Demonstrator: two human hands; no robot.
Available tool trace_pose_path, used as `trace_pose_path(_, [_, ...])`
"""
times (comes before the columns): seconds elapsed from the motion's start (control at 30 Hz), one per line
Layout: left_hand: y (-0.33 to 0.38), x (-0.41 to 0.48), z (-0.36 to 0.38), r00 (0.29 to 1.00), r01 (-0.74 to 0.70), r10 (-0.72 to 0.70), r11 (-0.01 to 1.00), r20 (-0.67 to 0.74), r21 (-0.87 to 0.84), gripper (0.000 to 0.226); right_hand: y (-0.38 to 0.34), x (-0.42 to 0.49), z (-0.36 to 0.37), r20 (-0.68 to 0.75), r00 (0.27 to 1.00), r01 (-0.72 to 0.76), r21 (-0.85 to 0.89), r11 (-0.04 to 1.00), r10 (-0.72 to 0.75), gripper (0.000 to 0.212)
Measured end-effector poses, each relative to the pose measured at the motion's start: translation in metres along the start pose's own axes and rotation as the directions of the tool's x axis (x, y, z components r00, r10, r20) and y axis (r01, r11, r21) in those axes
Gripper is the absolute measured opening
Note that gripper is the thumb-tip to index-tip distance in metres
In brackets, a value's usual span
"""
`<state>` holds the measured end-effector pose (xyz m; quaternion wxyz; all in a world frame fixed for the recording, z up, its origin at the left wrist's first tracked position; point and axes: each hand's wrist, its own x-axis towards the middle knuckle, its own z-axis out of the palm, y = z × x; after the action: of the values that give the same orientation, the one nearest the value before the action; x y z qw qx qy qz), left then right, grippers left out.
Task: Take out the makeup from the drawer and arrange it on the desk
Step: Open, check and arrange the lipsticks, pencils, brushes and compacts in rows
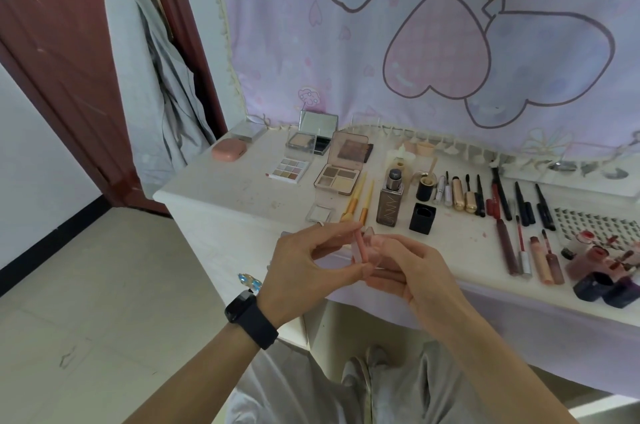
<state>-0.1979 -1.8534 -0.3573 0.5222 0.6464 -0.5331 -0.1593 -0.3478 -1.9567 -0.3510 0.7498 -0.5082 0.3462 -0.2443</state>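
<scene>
Both hands held a small pink lip tube (360, 245) just in front of the foundation bottle (389, 205), above the near edge of the bench (221, 195). The left hand (304, 261) pinched its slim pink part between thumb and fingertips. The right hand (415, 271) curled round the clear, blocky end, so each grip was clamped on the tube. It looked light, stiff and smooth, probably slippery. A hold across the flat sides of the body seemed safer than one at the thin end. Whether it was being pulled open, I could not tell.

The foundation bottle stood uncapped, its black cap (422, 217) just to its right. To its left and behind it lay three open cases: an eyeshadow palette (291, 171) with nine pans, a brown palette (337, 177), and a mirrored compact (301, 141) showing beige powder. The drawer was out of view.
</scene>
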Motion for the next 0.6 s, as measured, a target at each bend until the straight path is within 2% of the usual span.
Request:
trace_pose_path(0.13, [-0.002, -0.001, -0.003, 1.000, 0.028, -0.028, 0.997, 0.002, -0.070, 0.057, -0.003, 0.001, 0.001, -0.011, 1.000, -0.009, 0.067, 0.998, 0.009, 0.042])
trace_pose_path(0.23, [-0.003, -0.002, -0.010, 1.000, 0.017, -0.017, 0.999, 0.012, -0.039, 0.058, 0.001, 0.002, 0.002, -0.031, 0.999, -0.030, 0.077, 0.997, 0.032, 0.050])
trace_pose_path(0.3, [-0.003, -0.003, -0.015, 0.999, -0.003, 0.001, 0.999, 0.043, 0.033, 0.060, 0.004, 0.004, 0.002, -0.057, 0.997, -0.038, 0.083, 0.996, 0.043, 0.051])
trace_pose_path(0.4, [-0.011, -0.004, -0.020, 0.996, -0.008, -0.006, 0.986, 0.084, 0.166, 0.063, 0.009, 0.006, 0.003, -0.075, 0.996, -0.042, 0.084, 0.996, 0.049, 0.035])
trace_pose_path(0.47, [-0.016, -0.004, -0.022, 0.990, -0.020, -0.020, 0.959, 0.139, 0.284, 0.063, 0.013, 0.008, 0.003, -0.091, 0.994, -0.052, 0.080, 0.995, 0.059, 0.028])
trace_pose_path(0.6, [-0.019, -0.002, -0.023, 0.966, -0.070, -0.058, 0.880, 0.252, 0.470, 0.064, 0.015, 0.008, 0.007, -0.068, 0.996, -0.050, 0.036, 0.998, 0.053, 0.028])
